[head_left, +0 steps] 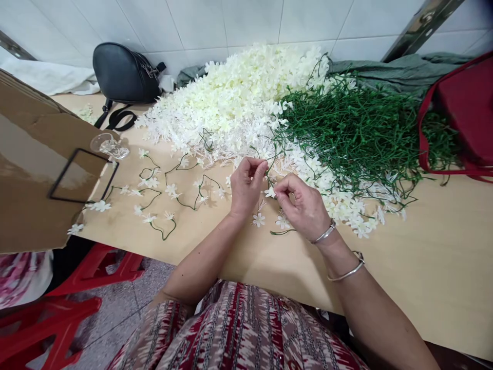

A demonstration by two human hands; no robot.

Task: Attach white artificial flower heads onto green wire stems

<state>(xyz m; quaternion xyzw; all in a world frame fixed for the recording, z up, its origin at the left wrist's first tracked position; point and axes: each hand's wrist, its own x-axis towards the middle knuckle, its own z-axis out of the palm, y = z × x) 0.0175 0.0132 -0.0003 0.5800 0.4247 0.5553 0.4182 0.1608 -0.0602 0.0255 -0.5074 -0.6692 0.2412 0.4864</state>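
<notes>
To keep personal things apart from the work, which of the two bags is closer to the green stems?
The red bag at the right edge, its strap lying against the green stems; the black bag stands left of the white flowers.

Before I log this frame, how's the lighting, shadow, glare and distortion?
Head view: light looks diffuse, with soft shadow on the table below the left hand and right hand; head view: glints on the bracelet nearest the right hand and the clear piece by the box; head view: wall tile lines splay, suggesting wide-angle stretch.
</notes>
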